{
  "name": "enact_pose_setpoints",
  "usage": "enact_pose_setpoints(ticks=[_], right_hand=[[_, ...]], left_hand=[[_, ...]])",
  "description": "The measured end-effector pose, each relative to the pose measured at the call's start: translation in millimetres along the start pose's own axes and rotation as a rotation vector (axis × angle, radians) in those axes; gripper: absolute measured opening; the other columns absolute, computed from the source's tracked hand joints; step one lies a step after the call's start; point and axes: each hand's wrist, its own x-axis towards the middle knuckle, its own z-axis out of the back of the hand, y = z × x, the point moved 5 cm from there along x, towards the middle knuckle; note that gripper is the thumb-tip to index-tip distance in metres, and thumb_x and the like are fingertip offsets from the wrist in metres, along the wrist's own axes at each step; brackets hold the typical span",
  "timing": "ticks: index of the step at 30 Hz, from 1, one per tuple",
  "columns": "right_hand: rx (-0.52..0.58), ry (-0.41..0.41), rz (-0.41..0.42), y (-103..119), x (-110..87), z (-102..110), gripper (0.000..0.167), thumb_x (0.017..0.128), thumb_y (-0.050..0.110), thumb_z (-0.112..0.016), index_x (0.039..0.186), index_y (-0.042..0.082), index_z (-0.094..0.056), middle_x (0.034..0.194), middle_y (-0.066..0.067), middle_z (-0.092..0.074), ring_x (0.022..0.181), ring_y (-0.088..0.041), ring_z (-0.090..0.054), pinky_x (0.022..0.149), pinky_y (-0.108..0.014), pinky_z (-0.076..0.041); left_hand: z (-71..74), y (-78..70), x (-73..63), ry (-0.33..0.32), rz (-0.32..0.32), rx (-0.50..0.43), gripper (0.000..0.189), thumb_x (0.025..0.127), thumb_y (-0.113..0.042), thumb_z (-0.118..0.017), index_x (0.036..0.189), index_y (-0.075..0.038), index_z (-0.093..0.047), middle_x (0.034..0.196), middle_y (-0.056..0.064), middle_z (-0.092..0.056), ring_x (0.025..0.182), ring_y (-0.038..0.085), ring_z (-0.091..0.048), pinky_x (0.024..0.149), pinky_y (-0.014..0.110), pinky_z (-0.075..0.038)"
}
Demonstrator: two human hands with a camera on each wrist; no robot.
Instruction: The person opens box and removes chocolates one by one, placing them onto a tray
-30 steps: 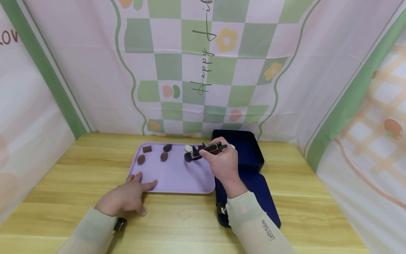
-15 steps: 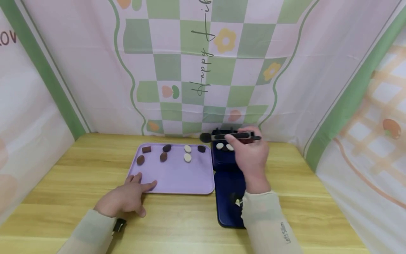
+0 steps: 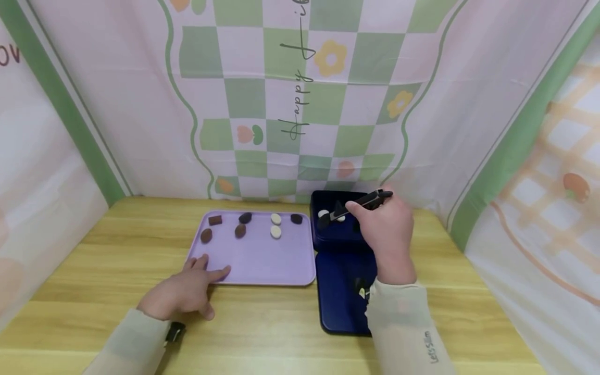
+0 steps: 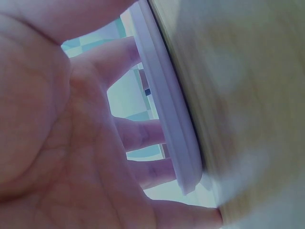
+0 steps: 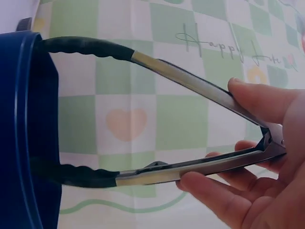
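Note:
My right hand (image 3: pixel 388 234) holds black-and-silver tongs (image 3: pixel 358 205) between thumb and fingers, over the navy box (image 3: pixel 339 244). In the right wrist view the tongs' arms stand wide apart, and their dark tips (image 5: pixel 78 176) reach inside the box wall; I see nothing pinched between them. White oval pieces (image 3: pixel 323 214) lie in the box, partly hidden by the tongs. My left hand (image 3: pixel 180 291) rests with spread fingers at the near left corner of the lilac tray (image 3: pixel 267 268). On the tray sit brown pieces (image 3: pixel 240 230), dark pieces (image 3: pixel 245 217) and white oval pieces (image 3: pixel 275 232), which look like chocolates.
The box's navy lid (image 3: pixel 342 307) lies on the wooden table (image 3: pixel 262 333) in front of the box, under my right forearm. A patterned cloth (image 3: pixel 281 104) hangs right behind the table, with more cloth at both sides.
My right hand has moved the tongs from above the tray rightward to the box, and their tips have dipped into it. The left hand stays at the tray's corner.

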Motion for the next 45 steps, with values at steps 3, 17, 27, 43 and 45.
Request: enact_pose_setpoints(ticks=[3, 17, 27, 43, 45], right_hand=[[-0.045, 0.022, -0.006, -2, 1.4, -6, 0.053, 0.077, 0.045, -0.083, 0.102, 0.005, -0.060, 0.094, -0.018, -0.067, 0.092, -0.044, -0.061, 0.081, -0.056, -0.048], [-0.145, 0.122, -0.002, -8, 3.8, -24, 0.050, 0.082, 0.041, -0.078, 0.107, 0.003, -0.057, 0.098, -0.021, -0.067, 0.096, -0.047, -0.061, 0.081, -0.057, -0.050], [-0.136, 0.091, -0.021, -10, 4.3, -19, 0.035, 0.085, 0.026, -0.076, 0.107, 0.004, -0.059, 0.097, -0.022, -0.067, 0.094, -0.048, -0.061, 0.081, -0.057, -0.051], [-0.200, 0.149, -0.074, -14, 10.1, -12, 0.067, 0.084, 0.045, -0.074, 0.130, 0.000, -0.054, 0.113, -0.025, -0.064, 0.103, -0.048, -0.058, 0.086, -0.060, -0.048], [-0.217, 0.165, -0.073, -14, 11.5, -14, 0.069, 0.085, 0.045, -0.073, 0.132, -0.001, -0.052, 0.114, -0.025, -0.063, 0.104, -0.048, -0.058, 0.087, -0.060, -0.048]], left_hand=[[0.3, -0.2, 0.3, 0.005, 0.003, -0.010, 0.099, 0.063, -0.022, -0.091, 0.151, -0.022, -0.045, 0.156, 0.038, -0.007, 0.138, 0.063, -0.002, 0.099, 0.081, -0.015], [0.4, 0.2, 2.4, 0.020, 0.016, -0.022, 0.097, 0.065, -0.021, -0.090, 0.151, -0.023, -0.045, 0.157, 0.036, -0.006, 0.138, 0.062, 0.000, 0.099, 0.081, -0.013], [-1.4, 2.4, 2.5, 0.018, 0.019, -0.037, 0.097, 0.064, -0.021, -0.090, 0.151, -0.024, -0.046, 0.157, 0.036, -0.006, 0.139, 0.061, 0.002, 0.099, 0.081, -0.013], [-0.1, 0.7, 0.9, 0.004, 0.002, -0.005, 0.099, 0.063, -0.023, -0.091, 0.151, -0.022, -0.046, 0.156, 0.038, -0.008, 0.138, 0.064, -0.002, 0.100, 0.080, -0.015], [0.0, 0.5, 0.8, 0.000, 0.000, -0.003, 0.099, 0.063, -0.023, -0.091, 0.151, -0.022, -0.045, 0.156, 0.038, -0.008, 0.138, 0.064, -0.002, 0.100, 0.080, -0.015]])
